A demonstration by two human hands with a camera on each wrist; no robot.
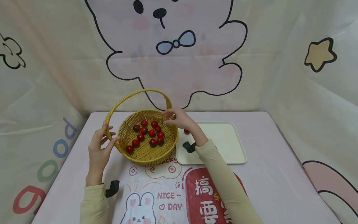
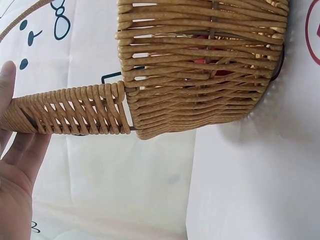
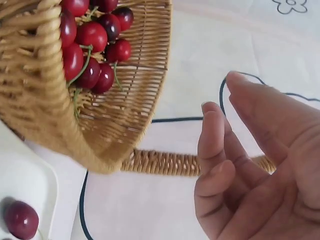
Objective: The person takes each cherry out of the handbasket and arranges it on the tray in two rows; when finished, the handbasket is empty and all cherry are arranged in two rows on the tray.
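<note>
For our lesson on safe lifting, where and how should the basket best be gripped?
Probably the top of the handle, from above: it arches high over the basket, and a grip at mid-arch should balance the cherries. The left hand holds it lower, at one side.

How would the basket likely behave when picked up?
The basket is probably light and fairly stiff, given its open weave and arched handle. The round, loose cherries inside could roll with a sharp tilt. Lifted only where the left hand grips, low on one side, it might tip.
</note>
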